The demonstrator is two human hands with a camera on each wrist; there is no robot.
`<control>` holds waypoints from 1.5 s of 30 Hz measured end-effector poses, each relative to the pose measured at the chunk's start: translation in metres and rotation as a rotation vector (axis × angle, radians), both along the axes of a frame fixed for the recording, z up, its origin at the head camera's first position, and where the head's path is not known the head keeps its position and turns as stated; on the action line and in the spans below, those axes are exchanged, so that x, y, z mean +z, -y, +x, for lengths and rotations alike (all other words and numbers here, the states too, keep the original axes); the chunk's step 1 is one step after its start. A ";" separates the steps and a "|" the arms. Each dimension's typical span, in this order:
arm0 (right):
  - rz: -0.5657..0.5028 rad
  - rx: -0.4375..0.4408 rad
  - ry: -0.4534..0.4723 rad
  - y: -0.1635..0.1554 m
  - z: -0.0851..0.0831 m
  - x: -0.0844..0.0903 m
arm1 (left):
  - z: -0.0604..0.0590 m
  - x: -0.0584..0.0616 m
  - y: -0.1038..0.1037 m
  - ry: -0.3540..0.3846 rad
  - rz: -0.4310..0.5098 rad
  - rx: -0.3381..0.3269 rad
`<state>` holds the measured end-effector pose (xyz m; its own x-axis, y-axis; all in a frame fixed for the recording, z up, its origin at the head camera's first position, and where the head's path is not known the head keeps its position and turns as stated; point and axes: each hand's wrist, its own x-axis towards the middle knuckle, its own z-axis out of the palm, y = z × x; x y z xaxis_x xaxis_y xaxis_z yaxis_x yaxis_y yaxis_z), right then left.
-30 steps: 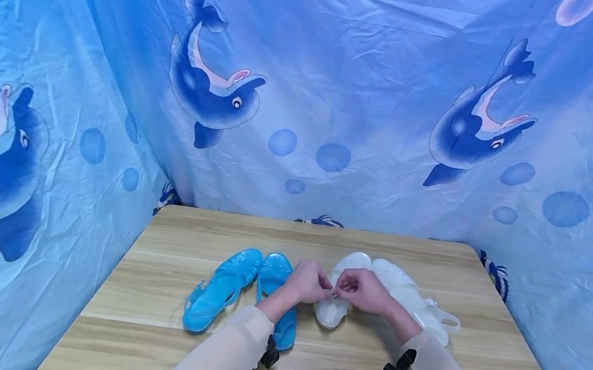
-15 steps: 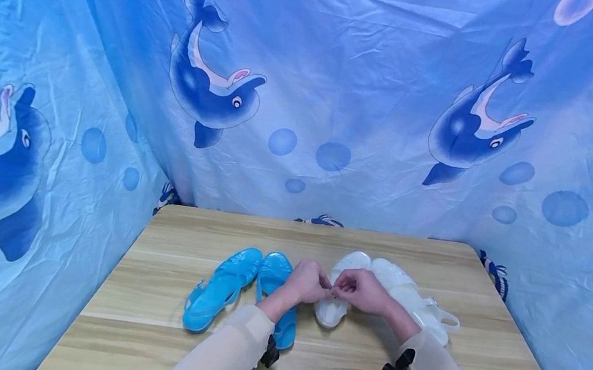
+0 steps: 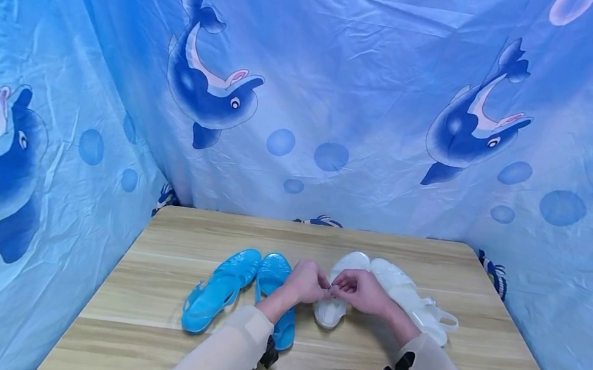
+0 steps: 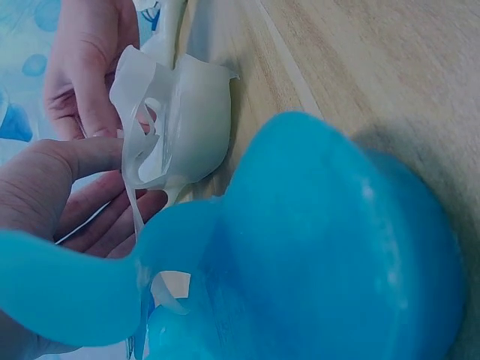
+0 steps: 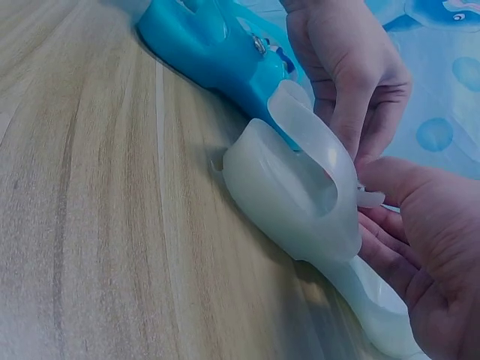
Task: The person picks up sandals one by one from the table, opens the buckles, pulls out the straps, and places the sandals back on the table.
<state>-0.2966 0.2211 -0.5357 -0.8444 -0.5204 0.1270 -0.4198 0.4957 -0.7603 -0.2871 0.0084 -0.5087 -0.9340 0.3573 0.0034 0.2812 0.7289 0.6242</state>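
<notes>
A translucent white jelly sandal lies between my hands in the head view, its toe pointing away. Its thin ankle strap arches up over the heel in the right wrist view. With thumb and fingers my left hand pinches this strap at the buckle side. My right hand meets it there, pinching the strap's short free end. The fingertips of both hands come together over the sandal and partly hide the buckle. The second white sandal lies just right, partly behind my right hand and forearm.
Two blue jelly sandals, one at left and one partly under my left forearm, lie on the wooden table. The near one's heel fills much of the left wrist view. A blue dolphin-print curtain surrounds the table.
Both hands stay at the same spot over the white sandal, with only slight movement of the right fingertips against the left ones. The sandals have not moved.
</notes>
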 end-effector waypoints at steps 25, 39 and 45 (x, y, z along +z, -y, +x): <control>-0.036 0.011 0.019 0.003 0.002 -0.002 | -0.001 0.000 0.001 -0.022 -0.013 -0.011; -0.039 0.020 0.029 0.001 0.003 -0.005 | -0.001 0.001 0.000 -0.058 -0.018 -0.054; -0.061 0.024 0.020 -0.001 0.003 -0.010 | -0.004 0.000 0.001 -0.037 -0.007 -0.036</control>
